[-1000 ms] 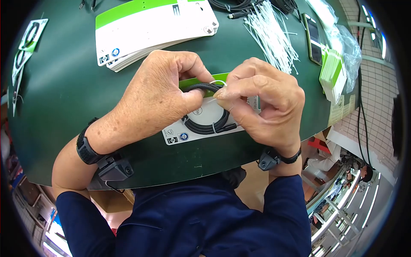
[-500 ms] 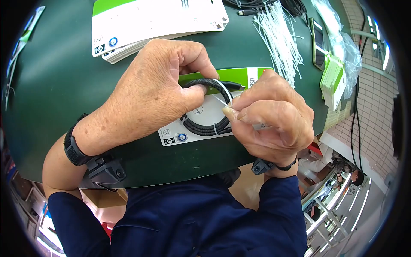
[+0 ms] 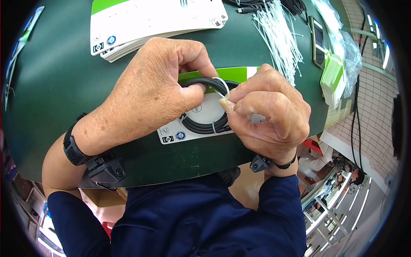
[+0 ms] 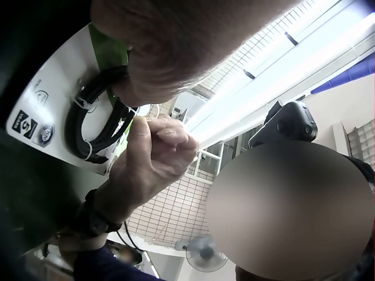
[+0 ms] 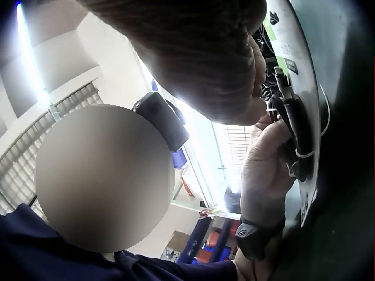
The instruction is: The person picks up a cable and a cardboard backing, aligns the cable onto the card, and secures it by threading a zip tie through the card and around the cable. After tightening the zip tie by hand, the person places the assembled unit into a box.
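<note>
A coil of black braided cable (image 3: 199,127) lies against a white and green printed card (image 3: 243,73). My left hand (image 3: 158,83) holds the top of the coil, its thumb over the cable and its index finger at the card's green band. A thin white cable tie (image 3: 224,82) loops round the cable beside those fingertips. My right hand (image 3: 274,113) pinches the tie's end between thumb and index finger. Two more ties circle the lower coil, and the left wrist view shows one tie (image 4: 88,151) near the card's edge. The right hand covers the card's right part.
Behind the hands lies a stack of similar cards (image 3: 158,23). A pile of loose white cable ties (image 3: 280,43) is at the back right, beside a phone (image 3: 317,43), small green-white cards (image 3: 333,79) and clear plastic bags (image 3: 349,51). More black cables (image 3: 246,4) lie behind.
The right hand first shifted right and down with the tie's end, uncovering a cable plug, then moved slightly back left. The tie's loop has drawn closer round the cable. The left hand keeps its hold.
</note>
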Demonstrator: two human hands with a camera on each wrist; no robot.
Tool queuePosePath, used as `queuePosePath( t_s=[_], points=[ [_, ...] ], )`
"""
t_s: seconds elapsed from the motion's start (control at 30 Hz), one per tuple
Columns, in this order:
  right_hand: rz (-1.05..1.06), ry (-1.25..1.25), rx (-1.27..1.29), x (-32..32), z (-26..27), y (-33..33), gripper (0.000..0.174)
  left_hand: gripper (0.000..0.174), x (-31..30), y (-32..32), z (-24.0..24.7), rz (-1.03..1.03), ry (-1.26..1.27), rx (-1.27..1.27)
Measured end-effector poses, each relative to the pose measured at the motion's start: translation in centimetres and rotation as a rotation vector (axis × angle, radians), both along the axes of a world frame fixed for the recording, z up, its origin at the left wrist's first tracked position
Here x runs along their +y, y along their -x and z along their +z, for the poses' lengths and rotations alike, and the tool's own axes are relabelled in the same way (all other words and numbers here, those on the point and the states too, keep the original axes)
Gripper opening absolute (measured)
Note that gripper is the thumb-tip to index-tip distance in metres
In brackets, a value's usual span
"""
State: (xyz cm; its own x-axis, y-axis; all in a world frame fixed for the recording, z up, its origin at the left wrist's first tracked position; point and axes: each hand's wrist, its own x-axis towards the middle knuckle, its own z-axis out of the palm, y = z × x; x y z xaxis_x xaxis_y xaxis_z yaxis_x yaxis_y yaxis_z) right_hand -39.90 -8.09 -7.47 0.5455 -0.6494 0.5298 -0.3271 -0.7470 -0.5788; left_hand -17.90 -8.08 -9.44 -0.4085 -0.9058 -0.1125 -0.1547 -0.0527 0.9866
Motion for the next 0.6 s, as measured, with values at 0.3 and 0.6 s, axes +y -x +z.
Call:
queuePosePath(
  t_s=[0.3,0.6],
  points=[
    [0.004,-0.005,0.005,-0.08,-0.25,-0.18,0.034,0.017,0.06,0.02,-0.1,-0.007,0.002,-0.005],
    [0.027,0.022,0.017,-0.05,-0.55,-0.74,0.033,0.015,0.08,0.1,0.04,-0.012,-0.007,-0.023]
  ],
)
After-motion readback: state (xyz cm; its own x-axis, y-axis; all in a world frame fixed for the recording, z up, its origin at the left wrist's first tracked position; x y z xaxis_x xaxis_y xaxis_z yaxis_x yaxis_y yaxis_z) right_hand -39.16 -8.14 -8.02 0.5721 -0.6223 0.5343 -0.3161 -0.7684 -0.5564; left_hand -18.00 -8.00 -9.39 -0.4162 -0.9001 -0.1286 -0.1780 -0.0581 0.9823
